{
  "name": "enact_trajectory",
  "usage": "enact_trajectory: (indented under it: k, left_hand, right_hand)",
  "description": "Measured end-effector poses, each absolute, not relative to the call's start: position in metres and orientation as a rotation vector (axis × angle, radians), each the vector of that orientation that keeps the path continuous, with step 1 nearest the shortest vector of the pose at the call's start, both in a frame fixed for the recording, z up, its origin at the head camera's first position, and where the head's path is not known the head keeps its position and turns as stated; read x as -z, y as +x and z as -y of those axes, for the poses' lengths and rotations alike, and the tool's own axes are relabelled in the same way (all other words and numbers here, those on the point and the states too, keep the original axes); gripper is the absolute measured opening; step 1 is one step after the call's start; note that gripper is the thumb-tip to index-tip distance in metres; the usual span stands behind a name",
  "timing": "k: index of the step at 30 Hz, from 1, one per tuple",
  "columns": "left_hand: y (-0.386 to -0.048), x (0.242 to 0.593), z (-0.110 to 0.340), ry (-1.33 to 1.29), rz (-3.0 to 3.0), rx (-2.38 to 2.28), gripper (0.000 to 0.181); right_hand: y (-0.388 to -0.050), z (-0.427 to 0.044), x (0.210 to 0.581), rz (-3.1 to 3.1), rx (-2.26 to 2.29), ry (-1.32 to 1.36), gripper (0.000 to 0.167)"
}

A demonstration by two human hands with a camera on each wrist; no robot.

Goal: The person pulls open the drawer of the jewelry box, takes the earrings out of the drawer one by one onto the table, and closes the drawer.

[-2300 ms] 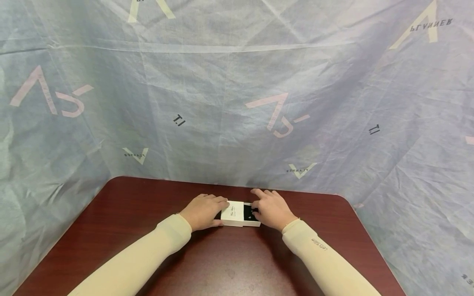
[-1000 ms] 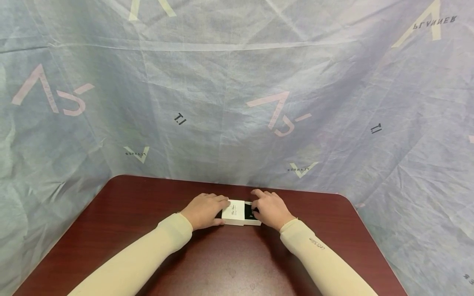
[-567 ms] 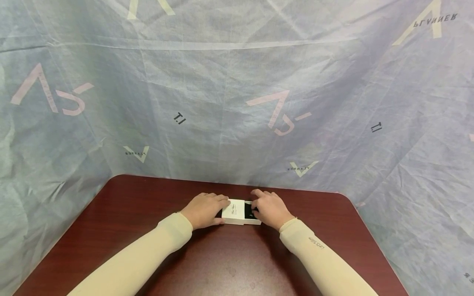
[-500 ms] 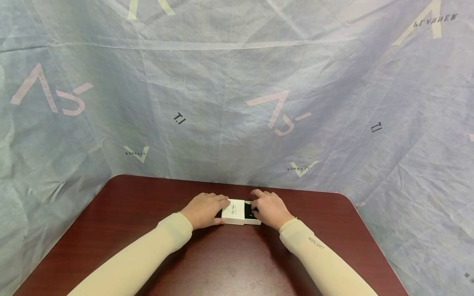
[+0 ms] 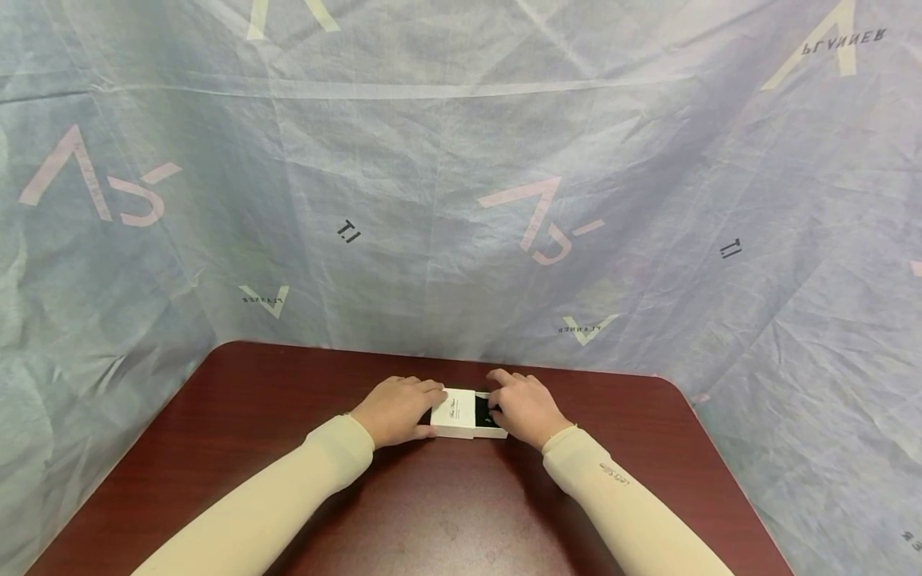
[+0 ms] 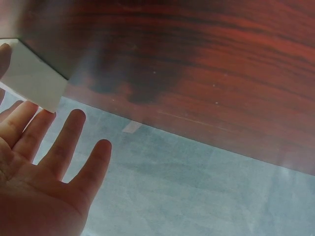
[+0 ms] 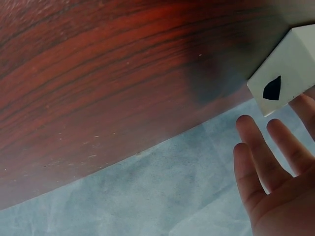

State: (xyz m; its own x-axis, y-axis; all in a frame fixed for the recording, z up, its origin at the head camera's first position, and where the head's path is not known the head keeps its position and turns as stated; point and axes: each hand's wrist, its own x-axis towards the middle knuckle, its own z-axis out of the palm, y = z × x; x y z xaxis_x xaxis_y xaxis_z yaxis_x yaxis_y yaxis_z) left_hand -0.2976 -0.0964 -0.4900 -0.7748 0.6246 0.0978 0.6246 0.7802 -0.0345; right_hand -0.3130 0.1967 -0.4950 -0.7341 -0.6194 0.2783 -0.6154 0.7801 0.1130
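Note:
A small white sliding gift box lies on the table, its printed sleeve (image 5: pixel 455 410) at the left and its drawer (image 5: pixel 491 433) drawn partly out to the right. Black lining (image 5: pixel 481 412) shows inside the drawer, with a tiny pale detail on it. My left hand (image 5: pixel 396 410) grips the sleeve's left end, thumb on the near side and fingers at the far side. At the drawer's right end my right hand (image 5: pixel 529 408) holds on, its fingertips partly over the lining. A dark notch (image 7: pixel 272 89) marks the box's end in the right wrist view; the right thumb is hidden there.
The reddish-brown wooden table (image 5: pixel 446 512) has rounded far corners. A grey-blue printed cloth (image 5: pixel 403 176) hangs behind it and at both sides. Pale sleeves cover both forearms.
The head view has shifted very slightly. Both hands and the partly drawn-out box stay essentially where they were.

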Motion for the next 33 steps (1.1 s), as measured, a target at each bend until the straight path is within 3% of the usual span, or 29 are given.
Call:
enact_trajectory:
  k: [33]
  left_hand:
    - [-0.2994,0.4896,0.0963,-1.015,2.861,-0.007,0.064]
  right_hand:
    - [-0.3141,-0.1992,0.4915,2.594,0.061,0.959,0.007]
